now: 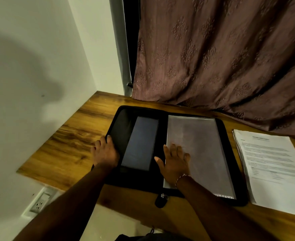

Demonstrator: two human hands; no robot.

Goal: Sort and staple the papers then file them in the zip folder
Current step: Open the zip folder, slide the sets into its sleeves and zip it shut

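The black zip folder (119, 126) lies spread open on the wooden table (70, 141). Its left half carries a dark pocket panel (140, 141); its right half shows a grey clear sleeve (200, 145). My left hand (105, 153) rests on the folder's left edge, fingers lying over the rim. My right hand (172, 162) lies flat with straight fingers on the lower left of the sleeve. A stack of printed papers (272, 164) sits to the right of the folder. No stapler shows.
A brown patterned curtain (221, 58) hangs behind the table and touches its back edge. A white wall (30, 66) closes the left side, with a socket (40, 202) below the tabletop. The folder's zip pull (160, 200) hangs over the table's front edge.
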